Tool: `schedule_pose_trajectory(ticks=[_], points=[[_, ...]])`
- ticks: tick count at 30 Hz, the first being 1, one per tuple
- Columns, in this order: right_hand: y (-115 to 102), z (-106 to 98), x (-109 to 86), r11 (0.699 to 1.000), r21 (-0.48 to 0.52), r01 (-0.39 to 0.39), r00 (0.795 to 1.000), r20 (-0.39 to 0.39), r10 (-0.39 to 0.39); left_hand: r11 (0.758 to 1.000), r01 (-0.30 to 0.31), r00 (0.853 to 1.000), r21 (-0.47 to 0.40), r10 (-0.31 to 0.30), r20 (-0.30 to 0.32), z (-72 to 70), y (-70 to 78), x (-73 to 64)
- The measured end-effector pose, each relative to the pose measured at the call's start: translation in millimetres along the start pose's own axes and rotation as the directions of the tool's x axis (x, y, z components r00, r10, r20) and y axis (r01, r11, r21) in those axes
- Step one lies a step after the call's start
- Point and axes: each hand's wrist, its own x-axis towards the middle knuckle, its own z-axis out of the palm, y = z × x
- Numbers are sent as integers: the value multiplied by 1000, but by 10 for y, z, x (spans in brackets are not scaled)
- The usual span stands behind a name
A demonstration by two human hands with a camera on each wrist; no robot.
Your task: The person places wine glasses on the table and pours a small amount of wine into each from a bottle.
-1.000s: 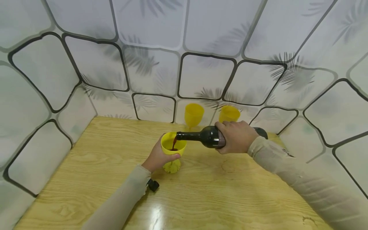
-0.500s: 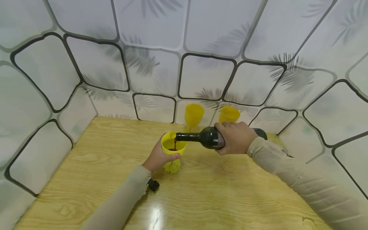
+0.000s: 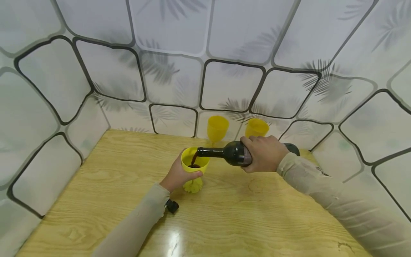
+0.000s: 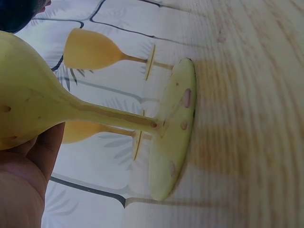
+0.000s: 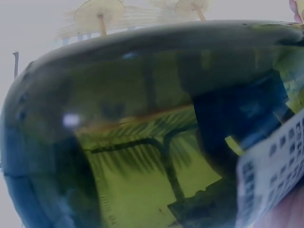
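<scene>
Gripping bottle (image 3: 234,153), right hand (image 3: 264,153) poured red liquid (image 3: 194,159) into cup (image 4: 71,107) held by left hand (image 3: 179,174); two cups (image 3: 217,128) stood behind.

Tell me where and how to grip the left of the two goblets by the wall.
Probably best round the bowl of that goblet, coming from its left. It stands upright, with a broad bowl on a thin stem. The wall is behind it; the bottle, right hand and other back goblet crowd its front and right.
</scene>
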Motion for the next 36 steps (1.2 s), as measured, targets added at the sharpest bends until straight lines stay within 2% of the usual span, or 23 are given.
schedule_pose_trajectory(ticks=[10, 19, 36], points=[[-14, -22, -2, 1000, 7, -10, 1000, 10, 9, 1000, 7, 1000, 10, -7, 0, -5, -14, 11], [-30, -34, -1, 1000, 24, -9, 1000, 6, 9, 1000, -6, 1000, -14, 6, 4, -2, -16, 17], [-38, -26, 21, 1000, 14, -1, 1000, -1, 1, 1000, 18, 1000, -1, -18, -2, -7, 4, 2]])
